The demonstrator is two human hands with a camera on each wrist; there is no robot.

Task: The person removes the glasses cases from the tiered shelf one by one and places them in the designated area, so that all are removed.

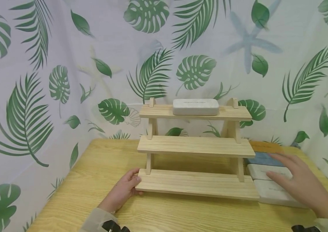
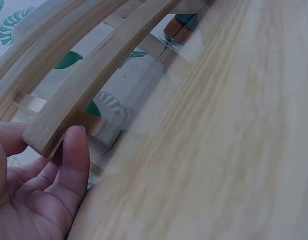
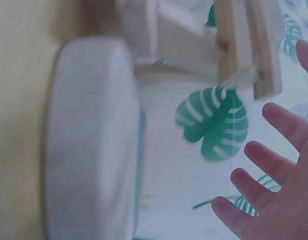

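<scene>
A wooden three-tier display stand [image 1: 195, 145] is on the table. My left hand [image 1: 126, 185] grips the left end of its bottom shelf [image 1: 195, 183]; in the left wrist view the fingers [image 2: 76, 160] curl under the board's end. A pale grey glasses case [image 1: 195, 107] lies lengthwise on the top shelf. My right hand [image 1: 300, 180] is spread over several cases to the right of the stand, holding nothing. Among them are a blue case [image 1: 263, 159], a white case [image 1: 263, 172] and a nearer white case [image 1: 277, 193], all partly hidden by the hand.
Behind the blue case lies an orange case [image 1: 265, 147], close to the back of the wooden table [image 1: 94, 180]. A leaf-printed white cloth [image 1: 74, 83] hangs behind and to the left of the table. The middle shelf [image 1: 195, 145] sits above and behind the bottom one.
</scene>
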